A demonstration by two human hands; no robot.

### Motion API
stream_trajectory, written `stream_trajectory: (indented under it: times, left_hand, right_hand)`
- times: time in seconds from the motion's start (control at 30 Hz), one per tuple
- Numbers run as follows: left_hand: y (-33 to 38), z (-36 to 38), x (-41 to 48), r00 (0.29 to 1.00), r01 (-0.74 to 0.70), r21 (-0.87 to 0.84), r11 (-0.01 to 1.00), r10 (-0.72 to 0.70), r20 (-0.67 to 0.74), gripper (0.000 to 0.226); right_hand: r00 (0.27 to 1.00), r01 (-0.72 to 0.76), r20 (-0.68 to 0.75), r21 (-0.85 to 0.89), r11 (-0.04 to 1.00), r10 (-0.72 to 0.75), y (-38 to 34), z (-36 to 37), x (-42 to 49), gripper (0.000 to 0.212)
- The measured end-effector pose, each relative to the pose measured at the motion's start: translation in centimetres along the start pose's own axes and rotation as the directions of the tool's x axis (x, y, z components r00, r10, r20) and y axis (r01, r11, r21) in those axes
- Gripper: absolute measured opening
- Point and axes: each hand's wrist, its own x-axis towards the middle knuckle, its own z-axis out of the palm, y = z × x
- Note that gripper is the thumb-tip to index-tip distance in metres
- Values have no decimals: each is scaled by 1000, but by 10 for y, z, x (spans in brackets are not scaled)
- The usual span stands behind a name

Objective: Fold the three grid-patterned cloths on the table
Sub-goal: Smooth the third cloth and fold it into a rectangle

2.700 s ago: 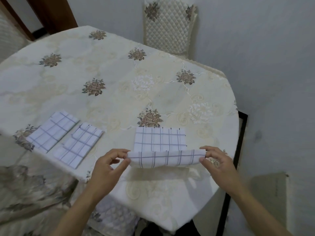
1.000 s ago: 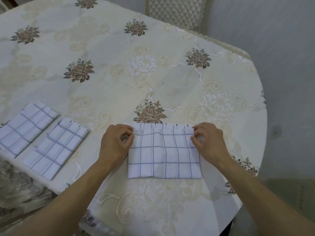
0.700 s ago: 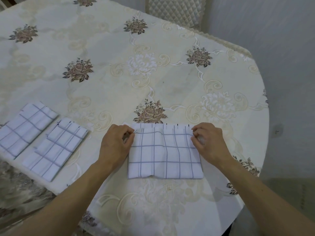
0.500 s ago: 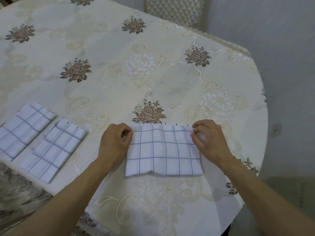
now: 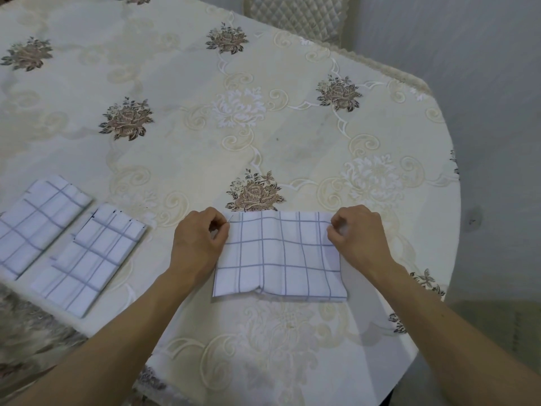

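A person's two bare hands pin a folded grid-patterned cloth (image 5: 279, 254) to a round table (image 5: 292, 142) draped in a cream floral cover. The left hand (image 5: 196, 244) pinches the cloth's far left corner between thumb and curled fingers, while the right hand (image 5: 358, 240) pinches the far right corner the same way, both fists closed tight on the fabric. The cloth lies flat between the two hands, doubled over on itself, with its folded edge on the side nearest the person and a slight ripple along that near edge. Just beyond the hands, a brown embroidered rose (image 5: 254, 193) on the table cover sits beside the cloth's far edge.

Well out past the left hand, two more grid-patterned cloths lie already folded near the table's edge. The second folded cloth (image 5: 89, 257), the one closer to the left hand, lies at a slant with its layers slightly stepped. The third folded cloth (image 5: 38, 222) lies just beyond it, farther from the hand, at a similar slant and apart from its neighbour by a narrow strip of table cover. Far ahead of the right hand, the quilted back of a chair (image 5: 295, 13) stands against the table's far side, before a pale wall (image 5: 483, 83).
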Motion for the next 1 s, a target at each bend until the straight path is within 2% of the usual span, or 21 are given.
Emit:
stream_trajectory:
  times: [0.2,0.37,0.43,0.5,0.53,0.67,0.73,0.8,0.9,1.0]
  left_hand:
    - [0,2,1,1000,17,1,1000,-17,-2,9]
    - [-1,5,2,1000,3,10,1000,-3,-12,14]
    - [-1,6,2,999,-34,9,999,35,-36,16]
    - [-1,7,1,992,-94,15,996,95,-83,17]
    - [-2,8,0,986,-126,35,991,128,-103,15]
    - [-9,13,-1,970,-211,173,962,228,-86,6]
    - [-11,14,-2,965,-234,217,948,254,-69,4]
    - [-12,13,-4,954,-276,263,925,296,-40,6]
    - [-15,9,-8,947,-316,313,896,320,38,21]
    - [-16,3,-6,945,-325,317,891,320,68,26]
  right_hand:
    - [997,-78,16,-60,995,79,-7,-3,1,10]
    - [991,-133,-6,-37,990,133,-8,-1,4,5]
    - [990,-135,-49,-15,991,134,-6,2,2,26]
    - [995,-68,-76,-4,998,67,-4,5,1,43]
    - [998,-14,-62,-7,1000,14,-4,6,-1,43]
    - [986,163,-33,-49,985,-165,-9,18,-7,26]
    - [986,150,-55,-146,978,-159,-19,21,-12,6]
    - [993,99,-46,-216,971,-111,-35,25,-16,19]
    - [980,199,22,-133,971,-198,-62,37,-20,36]
    - [933,351,77,-3,936,-350,-77,53,-22,33]
